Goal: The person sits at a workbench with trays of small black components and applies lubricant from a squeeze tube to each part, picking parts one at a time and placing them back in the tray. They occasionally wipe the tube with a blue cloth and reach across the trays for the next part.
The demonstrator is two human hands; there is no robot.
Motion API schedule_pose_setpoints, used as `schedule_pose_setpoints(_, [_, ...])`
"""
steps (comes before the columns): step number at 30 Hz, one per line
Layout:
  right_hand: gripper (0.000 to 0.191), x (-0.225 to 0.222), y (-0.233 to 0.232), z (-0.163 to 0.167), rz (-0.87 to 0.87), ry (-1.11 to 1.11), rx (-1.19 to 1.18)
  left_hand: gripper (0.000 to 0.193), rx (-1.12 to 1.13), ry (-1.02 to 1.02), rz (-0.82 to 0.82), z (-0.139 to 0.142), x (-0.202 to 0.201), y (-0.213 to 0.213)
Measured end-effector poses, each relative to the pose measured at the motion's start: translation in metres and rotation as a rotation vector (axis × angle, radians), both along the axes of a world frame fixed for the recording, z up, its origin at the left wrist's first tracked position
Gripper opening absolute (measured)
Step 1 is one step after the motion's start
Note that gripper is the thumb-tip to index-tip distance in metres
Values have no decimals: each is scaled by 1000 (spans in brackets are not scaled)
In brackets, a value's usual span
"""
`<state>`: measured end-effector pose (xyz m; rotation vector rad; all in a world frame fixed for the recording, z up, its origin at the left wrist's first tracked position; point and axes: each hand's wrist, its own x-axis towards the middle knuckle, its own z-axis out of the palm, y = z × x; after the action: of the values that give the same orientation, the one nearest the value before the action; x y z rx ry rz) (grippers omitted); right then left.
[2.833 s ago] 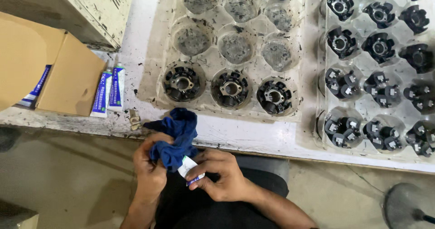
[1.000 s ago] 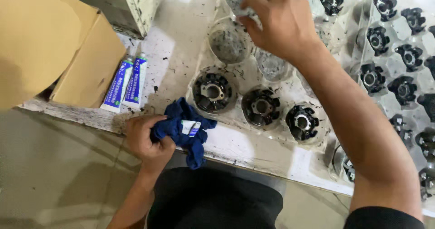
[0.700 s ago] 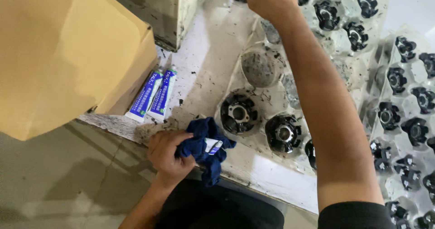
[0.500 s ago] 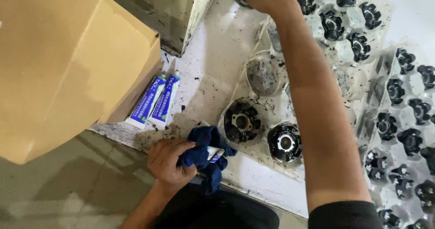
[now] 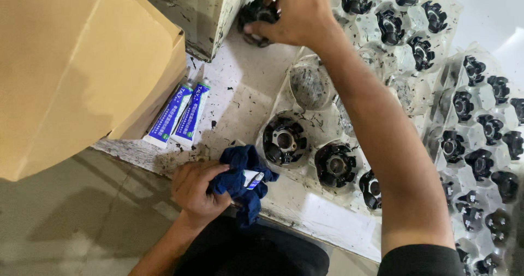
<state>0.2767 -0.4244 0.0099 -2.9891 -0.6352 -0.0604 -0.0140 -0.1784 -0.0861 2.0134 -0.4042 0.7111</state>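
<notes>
A big cardboard box [image 5: 82, 74] fills the left of the view, resting on a dirty white table [image 5: 240, 90] beside the corner of a grimy metal casing [image 5: 202, 14]. Clear plastic trays [image 5: 305, 161] spread across the table to the right; the near tray holds three black round parts in its front row while several pockets behind them sit bare and smudged, and the far tray [image 5: 480, 139] is nearly full of smaller black star-shaped parts, so by the look of it only a few pieces are out of the trays and many remain. The right hand [image 5: 289, 11] reaches to the far edge, fingers clenched around one black round part [image 5: 256, 16] held just against the casing corner. The left hand [image 5: 196, 191] stays low at the table's near edge, fingers closed on a bunched blue cloth [image 5: 240, 183] with a small white tube tip [image 5: 252, 179] poking out of it. Two blue-and-white tubes [image 5: 180, 115] lie side by side next to the box
</notes>
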Motion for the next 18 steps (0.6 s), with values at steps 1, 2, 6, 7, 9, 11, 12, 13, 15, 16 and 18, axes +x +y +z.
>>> schedule_pose_setpoints(1, [68, -5, 4, 0, -7, 47, -30, 23, -1, -10, 8, 1, 1, -1])
schedule_pose_setpoints(2, [77, -10, 8, -3, 68, -74, 1, 22, -3, -21, 16, 1, 1, -1])
schedule_pose_setpoints(6, [112, -19, 14, -25, 209, -247, 80, 20, -15, -29, 2, 0, 1, -1])
schedule_pose_setpoints(7, [119, -18, 15, -32, 203, -214, 89, 19, -17, -38, 7, 0, 1, -1])
schedule_pose_setpoints(9, [103, -14, 18, -44, 129, -91, 118, 18, -21, -63, 12, -1, 1, -2])
schedule_pose_setpoints(11, [89, -11, 22, -51, 93, -13, 111, 20, -17, -68, 5, -3, 2, -2])
schedule_pose_setpoints(12, [84, -12, 24, -52, 95, 4, 91, 20, -15, -68, 3, -3, 2, -2])
schedule_pose_setpoints(13, [78, -12, 26, -51, 97, 22, 73, 19, -18, -79, 12, -4, 2, -2])
schedule_pose_setpoints(15, [80, -17, 26, -42, 137, 6, 16, 18, -24, -101, 33, -6, 2, -3])
schedule_pose_setpoints(16, [81, -19, 26, -34, 158, 1, -12, 18, -23, -109, 30, -6, 2, -3])
schedule_pose_setpoints(18, [77, -20, 14, -11, 154, -5, 32, 19, -21, -110, 27, -7, 1, -3])
